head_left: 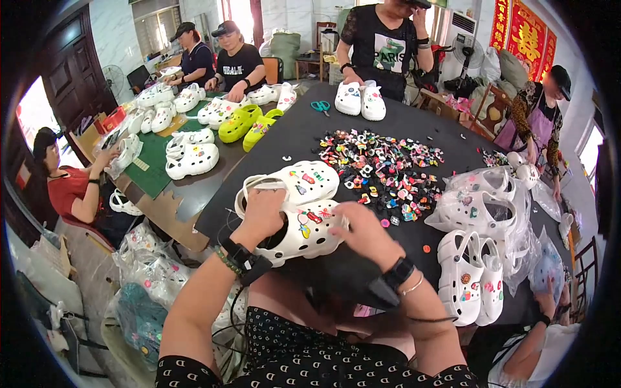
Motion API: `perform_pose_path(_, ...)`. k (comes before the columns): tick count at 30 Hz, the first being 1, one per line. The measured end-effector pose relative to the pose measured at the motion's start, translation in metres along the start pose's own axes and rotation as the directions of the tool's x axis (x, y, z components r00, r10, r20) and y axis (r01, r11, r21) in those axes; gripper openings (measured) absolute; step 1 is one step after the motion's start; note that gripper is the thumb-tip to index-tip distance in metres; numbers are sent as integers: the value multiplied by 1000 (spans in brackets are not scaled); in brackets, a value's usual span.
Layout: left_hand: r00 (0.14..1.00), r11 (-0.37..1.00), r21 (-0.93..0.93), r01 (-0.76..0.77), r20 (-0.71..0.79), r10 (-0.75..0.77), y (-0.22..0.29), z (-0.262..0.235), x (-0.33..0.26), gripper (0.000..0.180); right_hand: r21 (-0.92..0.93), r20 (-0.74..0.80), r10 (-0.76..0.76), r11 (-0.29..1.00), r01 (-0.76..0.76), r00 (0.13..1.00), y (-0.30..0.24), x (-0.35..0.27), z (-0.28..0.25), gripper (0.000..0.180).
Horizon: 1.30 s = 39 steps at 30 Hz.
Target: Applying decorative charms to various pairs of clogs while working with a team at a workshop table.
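A white clog (299,240) with holes and colourful shoe charms lies tilted at the table's near edge. My left hand (264,210) reaches into its foot opening and grips it; those fingertips are hidden inside. At the toe, my right hand (370,234) has its thumb and fingers drawn together against the upper, beside the charms. Whether a small piece sits between them I cannot make out. Just beyond, touching the first, rests a second white clog (317,182), also decorated with charms.
A heap of loose charms (381,171) spreads over the black table (284,132). Decorated white clogs (460,278) and plastic-bagged clogs (482,210) stand at right. Teal scissors (321,108) and lime-green clogs (239,124) lie farther off. Several people work around the tables.
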<state>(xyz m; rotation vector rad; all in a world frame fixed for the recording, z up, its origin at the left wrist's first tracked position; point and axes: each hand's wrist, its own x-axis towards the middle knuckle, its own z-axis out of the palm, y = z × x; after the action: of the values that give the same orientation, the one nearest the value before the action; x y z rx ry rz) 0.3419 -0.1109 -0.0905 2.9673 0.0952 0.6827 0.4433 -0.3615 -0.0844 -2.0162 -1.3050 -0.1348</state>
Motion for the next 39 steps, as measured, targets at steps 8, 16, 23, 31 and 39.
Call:
perform_pose_path(8, 991, 984, -119, -132, 13, 134, 4, -12, -12, 33, 56, 37, -117, 992, 115, 992, 3, 68, -22, 42)
perform_pose_path(16, 989, 977, -153, -146, -15, 145, 5, -15, -13, 37, -12, 184, -188, 981, 193, 965, 18, 97, 10, 40)
perform_pose_path(23, 991, 981, -139, -134, -44, 130, 8, -18, -15, 30, 121, 245, -49, 992, 19, 968, 23, 118, 15, 29)
perform_pose_path(31, 990, 975, -176, -138, -32, 135, 11, -21, -14, 31, 70, 327, 55, 994, -82, 943, 25, 122, 10, 28)
perform_pose_path(39, 990, 976, -162, -143, -33, 139, 11, -23, -15, 30, -27, 339, 20, 1000, -11, 941, 17, 123, 9, 22)
